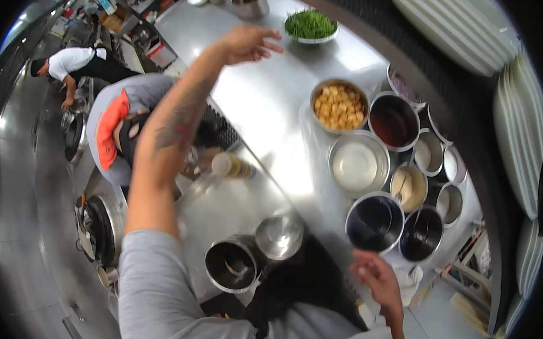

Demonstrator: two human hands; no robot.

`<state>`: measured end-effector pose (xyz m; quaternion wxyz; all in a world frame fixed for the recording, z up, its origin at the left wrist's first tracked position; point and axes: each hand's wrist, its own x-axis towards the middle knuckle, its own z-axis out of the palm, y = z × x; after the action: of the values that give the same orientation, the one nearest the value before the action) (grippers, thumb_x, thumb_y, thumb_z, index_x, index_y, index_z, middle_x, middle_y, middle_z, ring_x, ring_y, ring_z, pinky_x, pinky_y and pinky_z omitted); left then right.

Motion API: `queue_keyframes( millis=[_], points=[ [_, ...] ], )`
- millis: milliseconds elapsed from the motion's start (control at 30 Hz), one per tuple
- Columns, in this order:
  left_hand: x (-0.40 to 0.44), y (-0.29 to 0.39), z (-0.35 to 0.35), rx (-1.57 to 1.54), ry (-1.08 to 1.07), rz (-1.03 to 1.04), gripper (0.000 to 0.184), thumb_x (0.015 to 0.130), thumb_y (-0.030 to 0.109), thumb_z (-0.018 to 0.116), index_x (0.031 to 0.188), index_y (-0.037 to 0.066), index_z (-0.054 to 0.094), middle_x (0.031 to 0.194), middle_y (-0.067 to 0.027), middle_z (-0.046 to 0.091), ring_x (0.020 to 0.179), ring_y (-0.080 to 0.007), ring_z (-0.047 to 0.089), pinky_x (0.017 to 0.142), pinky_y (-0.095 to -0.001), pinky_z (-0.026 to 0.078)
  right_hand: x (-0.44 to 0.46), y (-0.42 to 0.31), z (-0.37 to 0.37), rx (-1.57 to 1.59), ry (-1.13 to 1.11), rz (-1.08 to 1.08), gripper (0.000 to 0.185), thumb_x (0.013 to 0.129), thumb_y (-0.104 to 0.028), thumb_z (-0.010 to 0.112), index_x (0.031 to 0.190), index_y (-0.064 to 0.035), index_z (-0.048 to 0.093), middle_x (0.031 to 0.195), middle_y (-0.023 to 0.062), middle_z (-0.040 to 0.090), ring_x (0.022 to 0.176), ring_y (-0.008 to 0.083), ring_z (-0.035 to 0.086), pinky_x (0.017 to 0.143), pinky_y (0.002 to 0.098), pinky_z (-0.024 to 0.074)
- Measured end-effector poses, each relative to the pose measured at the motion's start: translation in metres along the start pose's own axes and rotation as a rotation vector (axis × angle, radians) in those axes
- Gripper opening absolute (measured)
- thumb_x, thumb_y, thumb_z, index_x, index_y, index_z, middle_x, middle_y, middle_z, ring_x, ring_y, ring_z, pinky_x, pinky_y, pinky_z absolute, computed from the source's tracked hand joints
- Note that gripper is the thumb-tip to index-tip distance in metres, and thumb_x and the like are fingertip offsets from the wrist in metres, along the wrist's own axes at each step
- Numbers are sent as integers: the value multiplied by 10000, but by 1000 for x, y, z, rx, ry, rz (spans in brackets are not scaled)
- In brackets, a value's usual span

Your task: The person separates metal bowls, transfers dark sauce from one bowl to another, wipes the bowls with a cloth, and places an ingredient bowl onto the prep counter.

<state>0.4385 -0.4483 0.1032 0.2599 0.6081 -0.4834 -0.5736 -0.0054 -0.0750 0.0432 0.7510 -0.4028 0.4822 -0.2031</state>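
Note:
My left hand reaches far out over the steel counter, fingers stretched and apart, with nothing in it. Just beyond its fingertips stands a white bowl of chopped green herbs. My right hand is low at the counter's near edge, slightly blurred, fingers loosely bent and apart, and I see nothing held. Closest to it is a steel pot of dark liquid. Beside that stand another dark-filled pot, a bowl of clear liquid and a container of beige sauce with a spoon.
Golden cubes fill a bowl next to a pot of reddish liquid. A steel pot and small bowl stand close to my body. A bottle lies near a bending co-worker. Stacked plates line the shelf.

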Motion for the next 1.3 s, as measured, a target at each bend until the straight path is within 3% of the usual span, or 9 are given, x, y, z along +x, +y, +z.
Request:
queue_keyframes(
  millis=[200, 400, 567, 700, 767, 833, 967, 1133, 1300],
  points=[
    [-246, 7, 10, 178, -61, 283, 423, 1032, 350, 560, 1291, 22, 628, 972, -89, 711, 562, -38, 465, 468, -165, 354, -11, 20, 52, -74, -111, -85, 382, 1003, -53, 550, 1384, -27, 534, 1053, 66, 658, 835, 72, 541, 751, 219, 457],
    [-412, -107, 21, -150, -4, 335, 430, 1050, 260, 506, 1353, -43, 549, 1009, -87, 699, 583, -31, 449, 495, -174, 396, 10, 83, 96, -61, -31, -28, 419, 1014, -181, 586, 1380, 11, 515, 1011, 86, 690, 753, 104, 616, 632, 232, 508],
    [-470, -263, 83, -336, 563, 177, 380, 1008, 371, 597, 1212, 56, 661, 975, -65, 730, 628, -53, 561, 531, -182, 397, 96, 110, 128, -146, 232, 105, 632, 962, -393, 638, 1392, 38, 467, 1186, 191, 606, 820, 207, 676, 678, 316, 606],
    [-512, -369, 143, -603, 537, 58, 350, 1008, 351, 596, 1203, 66, 655, 997, -82, 724, 649, -79, 578, 551, -197, 422, 136, 124, 156, -367, 516, 18, 437, 939, -305, 656, 1246, -2, 583, 1112, 113, 635, 805, 216, 674, 686, 353, 626],
    [-540, -399, 163, -689, 537, 34, 338, 1007, 338, 593, 1200, 65, 652, 998, -85, 723, 656, -81, 586, 556, -204, 429, 180, 155, 117, -110, 221, 3, 240, 895, -210, 676, 1045, -23, 672, 1029, 80, 656, 843, 206, 673, 690, 356, 626],
    [-568, -418, 175, -704, 570, 10, 336, 1007, 335, 591, 1199, 66, 650, 998, -83, 723, 658, -82, 588, 557, -208, 431, 163, 140, 115, -334, 151, -36, 134, 870, -148, 695, 957, -45, 696, 987, 57, 688, 860, 191, 678, 669, 361, 623],
    [-614, -461, 173, -766, 638, -29, 332, 1006, 341, 590, 1192, 72, 649, 993, -72, 722, 661, -82, 589, 564, -214, 434, 67, 51, 141, -266, 257, -271, 324, 901, -120, 543, 1163, 58, 611, 1039, 206, 688, 851, 289, 725, 688, 387, 640],
    [-636, -494, 152, -787, 767, -71, 320, 1011, 331, 586, 1189, 72, 648, 991, -71, 718, 672, -81, 588, 576, -202, 428, -27, -31, 228, -536, 224, -365, 326, 881, -137, 528, 1130, 65, 586, 954, 132, 652, 802, 237, 689, 703, 391, 632],
    [-613, -482, 150, -834, 721, -12, 320, 1010, 324, 587, 1181, 60, 647, 989, -73, 716, 681, -81, 585, 574, -195, 420, 1, -3, 264, -572, 88, -195, 403, 881, -147, 557, 1198, 100, 532, 1004, 165, 625, 838, 253, 684, 694, 395, 638]
  ],
)
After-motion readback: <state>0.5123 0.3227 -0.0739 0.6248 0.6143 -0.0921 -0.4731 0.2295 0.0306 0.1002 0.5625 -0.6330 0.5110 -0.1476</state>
